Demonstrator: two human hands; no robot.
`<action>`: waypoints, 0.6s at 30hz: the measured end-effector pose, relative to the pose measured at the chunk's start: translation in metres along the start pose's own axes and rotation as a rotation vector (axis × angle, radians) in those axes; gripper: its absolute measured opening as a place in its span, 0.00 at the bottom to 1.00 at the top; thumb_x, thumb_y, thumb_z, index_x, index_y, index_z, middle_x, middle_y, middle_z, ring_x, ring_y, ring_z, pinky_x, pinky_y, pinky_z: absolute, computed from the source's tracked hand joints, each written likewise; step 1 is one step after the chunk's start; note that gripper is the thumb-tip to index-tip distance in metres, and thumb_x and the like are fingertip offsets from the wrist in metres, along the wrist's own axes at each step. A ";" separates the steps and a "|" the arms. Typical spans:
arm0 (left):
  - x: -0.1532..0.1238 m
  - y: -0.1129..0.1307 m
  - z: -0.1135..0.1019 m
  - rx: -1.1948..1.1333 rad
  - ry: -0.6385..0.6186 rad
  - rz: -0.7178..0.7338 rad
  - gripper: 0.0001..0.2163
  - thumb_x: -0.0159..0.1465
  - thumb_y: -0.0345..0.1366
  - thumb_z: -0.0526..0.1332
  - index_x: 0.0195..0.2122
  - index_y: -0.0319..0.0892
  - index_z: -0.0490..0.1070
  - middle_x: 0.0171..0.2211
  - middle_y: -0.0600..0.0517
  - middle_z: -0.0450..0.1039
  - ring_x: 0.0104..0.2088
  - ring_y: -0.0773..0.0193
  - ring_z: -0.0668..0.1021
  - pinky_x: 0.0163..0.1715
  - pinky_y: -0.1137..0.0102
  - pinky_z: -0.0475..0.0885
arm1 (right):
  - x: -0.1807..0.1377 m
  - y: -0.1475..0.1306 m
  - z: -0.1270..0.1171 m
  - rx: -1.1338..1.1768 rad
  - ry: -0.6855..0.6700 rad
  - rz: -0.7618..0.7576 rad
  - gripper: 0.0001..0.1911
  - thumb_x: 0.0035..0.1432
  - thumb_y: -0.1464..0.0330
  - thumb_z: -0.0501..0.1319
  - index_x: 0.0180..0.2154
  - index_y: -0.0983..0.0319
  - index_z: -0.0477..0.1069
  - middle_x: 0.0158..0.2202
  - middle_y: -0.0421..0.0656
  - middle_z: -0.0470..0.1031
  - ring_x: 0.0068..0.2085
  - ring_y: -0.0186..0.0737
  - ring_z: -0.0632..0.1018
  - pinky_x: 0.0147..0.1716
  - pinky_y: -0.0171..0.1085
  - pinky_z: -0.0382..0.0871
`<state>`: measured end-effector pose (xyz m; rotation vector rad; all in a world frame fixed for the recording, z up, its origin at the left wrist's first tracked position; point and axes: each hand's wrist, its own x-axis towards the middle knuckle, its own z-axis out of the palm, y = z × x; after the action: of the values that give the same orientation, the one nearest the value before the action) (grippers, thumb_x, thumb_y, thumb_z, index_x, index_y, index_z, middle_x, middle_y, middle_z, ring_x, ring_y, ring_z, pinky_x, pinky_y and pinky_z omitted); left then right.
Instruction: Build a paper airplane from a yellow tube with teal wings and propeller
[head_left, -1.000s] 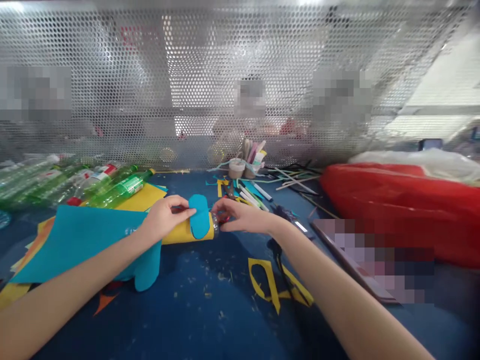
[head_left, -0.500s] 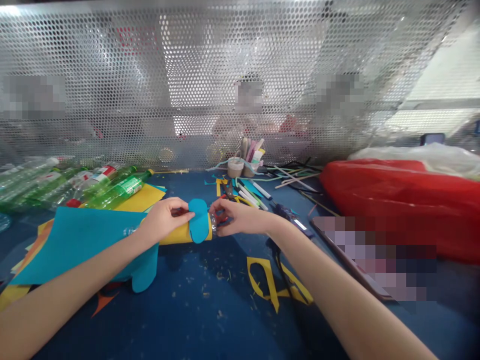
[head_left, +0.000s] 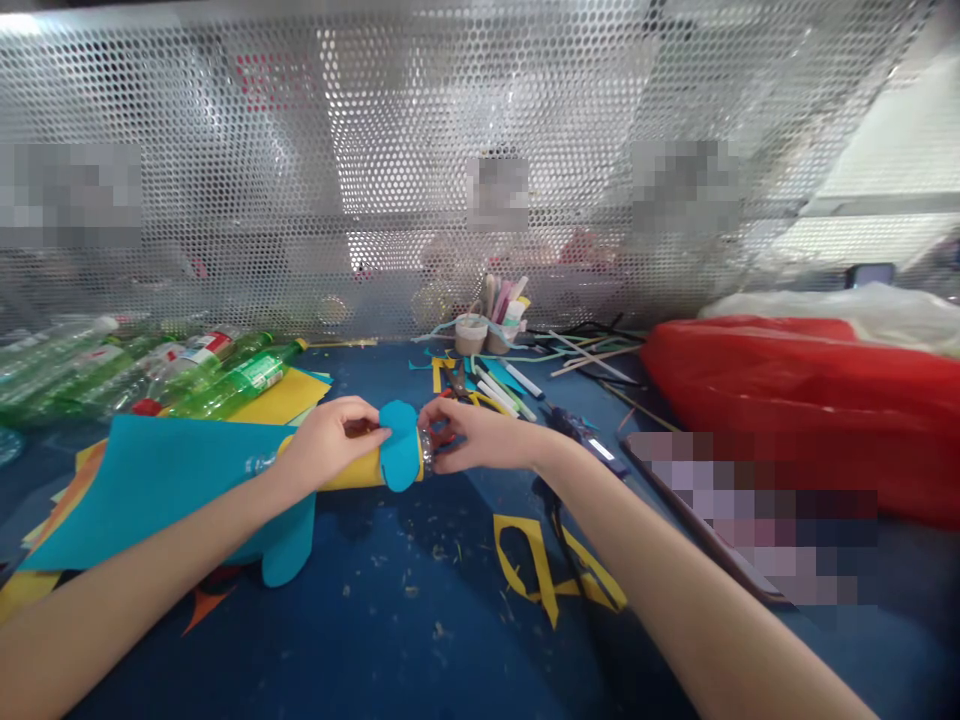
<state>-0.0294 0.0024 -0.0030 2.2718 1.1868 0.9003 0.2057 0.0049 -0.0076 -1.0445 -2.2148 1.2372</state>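
a: left fingers (head_left: 373, 420) are pressed together, thumb and forefinger pinching the left edge of the teal cut-out (head_left: 398, 447) and holding it flat against the yellow-wrapped bottle (head_left: 358, 470).

b: and the right fingers (head_left: 448, 420) are curled shut around the clear neck end of that same bottle, not spread at all.

a: against a second ago, the right hand (head_left: 480, 440) has crept a little leftward and the neck has come with it. the cut-out now sits a touch higher on the wrap.

b: small shift, then. my read is the piece is being settled onto the wrap, not peeled away.

a: the bottle lies on its side on the blue table (head_left: 420, 640), right between the two hands, its far end hidden behind the left hand (head_left: 330, 442) and the big teal sheet (head_left: 150, 480).

b: further out, green bottles (head_left: 217, 385) lie back left, and yellow offcuts (head_left: 547, 570) sit just beside the right forearm.

a: a cup of pens (head_left: 474, 335) stands by the mesh screen (head_left: 480, 150), and a red bag (head_left: 810, 400) slumps on the right.
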 end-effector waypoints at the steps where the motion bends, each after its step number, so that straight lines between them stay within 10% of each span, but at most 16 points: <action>1: 0.000 0.000 0.000 -0.007 -0.003 -0.003 0.07 0.58 0.39 0.61 0.26 0.42 0.71 0.27 0.54 0.69 0.29 0.67 0.72 0.31 0.70 0.67 | 0.000 0.000 0.000 -0.005 -0.001 0.001 0.23 0.45 0.71 0.66 0.45 0.60 0.62 0.43 0.43 0.72 0.40 0.39 0.75 0.38 0.38 0.70; 18: -0.001 0.001 0.002 0.021 -0.005 0.020 0.08 0.58 0.39 0.61 0.25 0.42 0.70 0.27 0.54 0.68 0.28 0.67 0.71 0.31 0.70 0.67 | -0.003 -0.004 0.000 0.028 0.006 0.016 0.23 0.46 0.72 0.66 0.45 0.60 0.62 0.43 0.43 0.72 0.40 0.38 0.76 0.38 0.38 0.70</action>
<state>-0.0277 0.0007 -0.0038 2.3053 1.1779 0.8928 0.2062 0.0010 -0.0047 -1.0550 -2.1825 1.2666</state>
